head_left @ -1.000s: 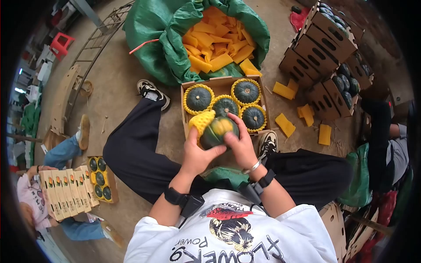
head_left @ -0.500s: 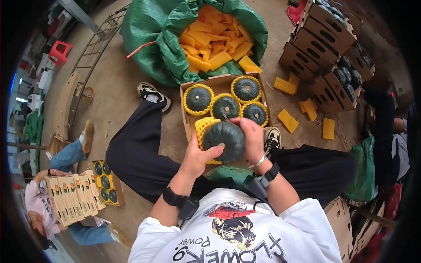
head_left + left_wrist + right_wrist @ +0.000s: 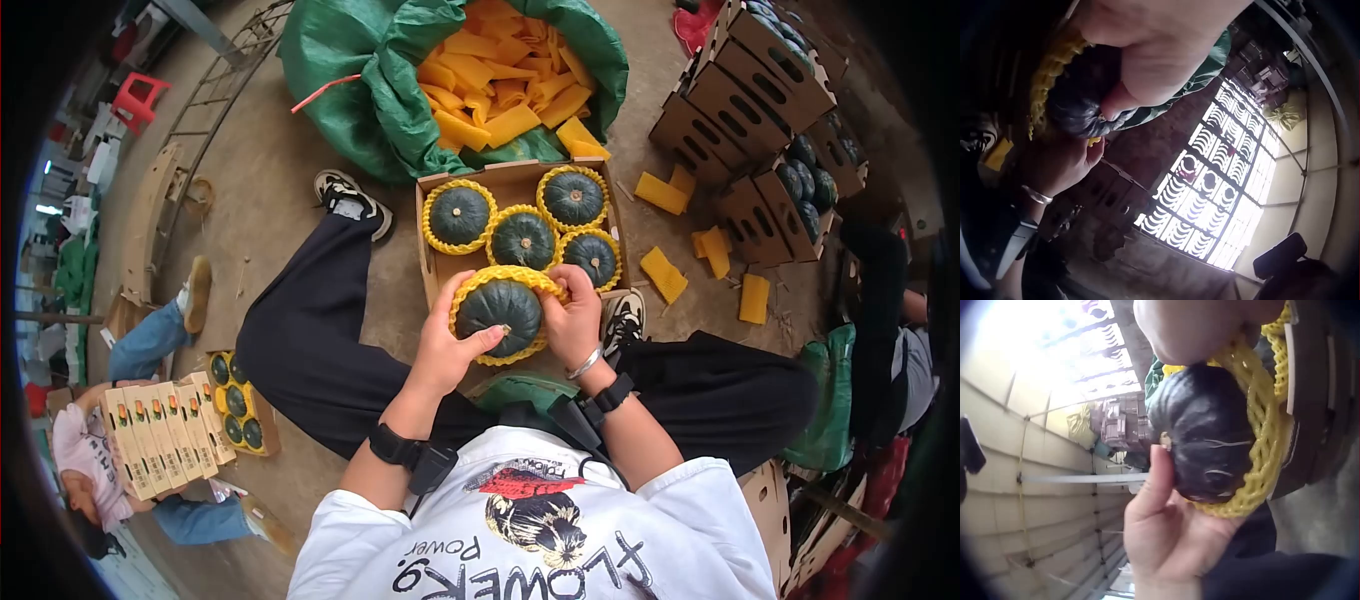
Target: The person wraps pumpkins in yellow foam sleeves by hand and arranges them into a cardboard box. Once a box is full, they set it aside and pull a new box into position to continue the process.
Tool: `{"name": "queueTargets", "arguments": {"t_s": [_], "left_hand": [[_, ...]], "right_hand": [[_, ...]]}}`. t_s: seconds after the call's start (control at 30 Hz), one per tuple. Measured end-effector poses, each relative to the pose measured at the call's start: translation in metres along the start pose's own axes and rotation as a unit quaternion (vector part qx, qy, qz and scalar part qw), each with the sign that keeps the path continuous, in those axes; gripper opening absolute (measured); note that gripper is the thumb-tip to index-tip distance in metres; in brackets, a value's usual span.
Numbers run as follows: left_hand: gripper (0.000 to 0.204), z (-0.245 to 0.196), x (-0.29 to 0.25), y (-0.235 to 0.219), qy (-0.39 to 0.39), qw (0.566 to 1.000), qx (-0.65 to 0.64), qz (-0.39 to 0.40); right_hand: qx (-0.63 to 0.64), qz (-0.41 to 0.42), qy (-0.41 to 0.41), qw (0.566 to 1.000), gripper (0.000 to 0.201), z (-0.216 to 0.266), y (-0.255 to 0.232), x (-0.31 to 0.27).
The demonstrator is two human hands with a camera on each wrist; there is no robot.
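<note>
A dark green pumpkin is held over the near edge of an open cardboard box, its stem facing me. Yellow foam netting circles its side. My left hand grips it from the left, thumb lying by the stem and fingers hidden behind. On the right side, my right hand pinches the netting at the pumpkin's upper right edge. Inside the box sit several netted pumpkins, stems up.
Beyond the box, a green sack gapes with yellow foam nets. Loose nets lie on the floor at right, near stacked cartons of pumpkins. At left, another person holds flat printed cartons beside a filled box.
The netting, bunched at the pumpkin's left side before, now rings it all around. My right hand has moved from the pumpkin's surface to the netting's edge; the pumpkin has turned stem toward me.
</note>
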State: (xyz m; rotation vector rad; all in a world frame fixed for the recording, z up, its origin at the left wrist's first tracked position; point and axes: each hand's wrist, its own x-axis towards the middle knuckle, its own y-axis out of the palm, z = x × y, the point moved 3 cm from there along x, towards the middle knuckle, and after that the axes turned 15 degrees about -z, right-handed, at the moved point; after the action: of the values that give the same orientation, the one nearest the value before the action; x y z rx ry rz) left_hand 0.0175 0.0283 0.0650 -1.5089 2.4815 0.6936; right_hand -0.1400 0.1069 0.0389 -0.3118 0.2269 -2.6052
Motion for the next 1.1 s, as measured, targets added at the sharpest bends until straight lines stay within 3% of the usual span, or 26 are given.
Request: {"name": "queueTargets", "arguments": {"t_s": [0.03,0.07,0.1,0.13,0.17,0.23,0.27,0.3,0.33,0.37,0.4,0.43,0.47,0.5,0.53,0.57,0.63,0.67,0.7,0.77,0.8,0.83,0.87,0.9,0.97,1.1], "left_hand": [[0.068,0.000,0.000,-0.002,0.047,0.997,0.056,-0.017],[0.068,0.002,-0.002,-0.003,0.046,0.997,0.055,-0.017],[0.067,0.004,-0.003,-0.006,0.006,1.000,0.011,-0.029],[0.066,0.006,-0.003,-0.007,-0.035,0.998,-0.032,-0.039],[0.066,0.005,-0.003,-0.008,-0.035,0.998,-0.032,-0.039],[0.065,0.004,-0.001,-0.013,-0.073,0.986,-0.116,-0.091],[0.063,0.001,0.001,-0.014,-0.068,0.985,-0.127,-0.096],[0.063,-0.001,0.000,-0.014,-0.068,0.985,-0.127,-0.096],[0.061,-0.005,-0.002,-0.013,-0.076,0.985,-0.130,-0.087],[0.058,-0.007,-0.003,-0.012,-0.082,0.984,-0.134,-0.079],[0.055,-0.005,-0.005,-0.009,-0.101,0.983,-0.142,-0.055],[0.058,0.001,-0.005,-0.006,-0.113,0.989,-0.089,-0.031],[0.067,0.000,-0.005,-0.009,0.020,0.982,0.183,-0.033],[0.076,-0.009,-0.005,-0.005,0.154,0.885,0.438,-0.034],[0.093,-0.020,-0.009,-0.001,0.281,0.772,0.566,-0.070],[0.093,-0.028,-0.010,0.001,0.279,0.771,0.567,-0.075],[0.102,-0.032,-0.014,0.014,0.316,0.716,0.605,0.145],[0.105,-0.028,-0.011,0.009,0.325,0.728,0.587,0.141],[0.095,-0.039,-0.004,0.006,0.308,0.738,0.583,0.146],[0.085,-0.047,0.017,-0.010,0.259,0.827,0.489,0.097],[0.081,-0.049,0.025,-0.016,0.291,0.825,0.484,0.021],[0.079,-0.051,0.037,-0.020,0.336,0.809,0.480,-0.048],[0.079,-0.052,0.047,-0.018,0.376,0.784,0.482,-0.106],[0.078,-0.051,0.056,-0.011,0.416,0.756,0.479,-0.163],[0.078,-0.036,0.069,0.005,0.458,0.682,0.554,-0.136],[0.079,-0.002,0.066,0.003,0.347,0.624,0.700,0.007]], "right_hand": [[-0.002,0.002,0.000,1.000,0.019,-0.001,-0.001,-0.004],[-0.009,0.012,-0.024,1.000,0.022,0.002,-0.001,-0.007],[-0.015,0.020,-0.048,0.999,0.024,0.007,-0.002,-0.009],[-0.042,0.081,-0.051,0.995,0.039,0.008,-0.005,-0.012],[-0.042,0.080,-0.051,0.995,0.039,0.011,-0.006,-0.014],[-0.044,0.121,-0.140,0.982,0.049,0.025,-0.004,-0.021],[-0.033,0.174,-0.100,0.979,0.057,0.031,-0.007,-0.023],[-0.034,0.174,-0.100,0.979,0.057,0.026,-0.008,-0.022],[0.182,0.202,0.091,0.958,0.053,0.013,-0.006,-0.021],[0.382,0.215,0.275,0.856,0.050,0.006,-0.001,-0.021],[0.489,0.200,0.408,0.745,0.048,0.019,0.003,-0.020],[0.518,0.172,0.485,0.683,0.052,0.016,0.014,-0.024],[0.526,0.180,0.515,0.653,0.051,0.000,0.019,-0.029],[0.532,0.189,0.543,0.622,0.050,-0.004,0.026,-0.029],[0.512,0.188,0.557,0.626,0.048,-0.007,0.029,-0.034],[0.496,0.214,0.561,0.627,0.048,-0.007,0.032,-0.038],[0.454,0.217,0.537,0.677,0.048,0.003,0.042,-0.047],[0.410,0.245,0.543,0.691,0.049,0.006,0.045,-0.050],[0.418,0.263,0.530,0.689,0.048,0.002,0.050,-0.047],[0.283,0.317,0.403,0.810,0.045,0.001,0.058,-0.023],[0.146,0.285,0.072,0.945,0.039,-0.007,0.067,0.003],[-0.086,0.236,0.010,0.968,0.038,0.009,0.070,0.027],[-0.215,0.162,-0.153,0.951,0.045,0.008,0.079,0.042],[-0.298,0.143,-0.314,0.890,0.049,0.004,0.093,0.047],[-0.495,0.220,-0.368,0.756,0.054,-0.020,0.120,0.048],[-0.467,0.256,-0.326,0.781,0.059,-0.023,0.117,0.071]]}}
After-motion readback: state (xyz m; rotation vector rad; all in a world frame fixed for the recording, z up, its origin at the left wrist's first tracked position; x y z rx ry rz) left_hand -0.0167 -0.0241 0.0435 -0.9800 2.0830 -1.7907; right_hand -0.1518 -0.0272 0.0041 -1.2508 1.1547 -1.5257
